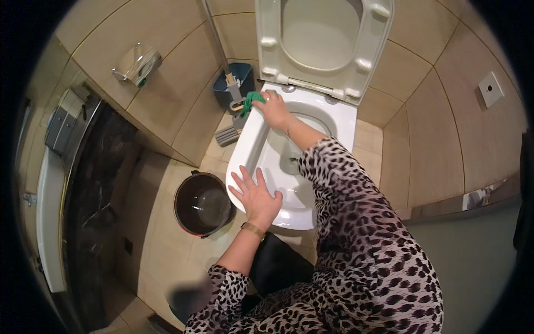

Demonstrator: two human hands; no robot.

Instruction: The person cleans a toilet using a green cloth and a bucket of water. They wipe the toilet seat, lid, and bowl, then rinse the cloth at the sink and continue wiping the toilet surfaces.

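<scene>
Over the far left rim of the white toilet bowl is my right hand, its fingers closed on a green cloth. The cloth bunches at the rim's outer edge. Nearer to me, my left hand lies over the front left rim with its fingers spread and nothing in them; its palm side is hidden. The toilet seat and lid stand raised at the back. A little water shows in the bowl's bottom.
A dark bucket stands on the floor left of the bowl. Behind it, a grey flat mop leans by a blue-grey bin. A paper holder juts from the left wall; a dark-fronted vanity lines the left side.
</scene>
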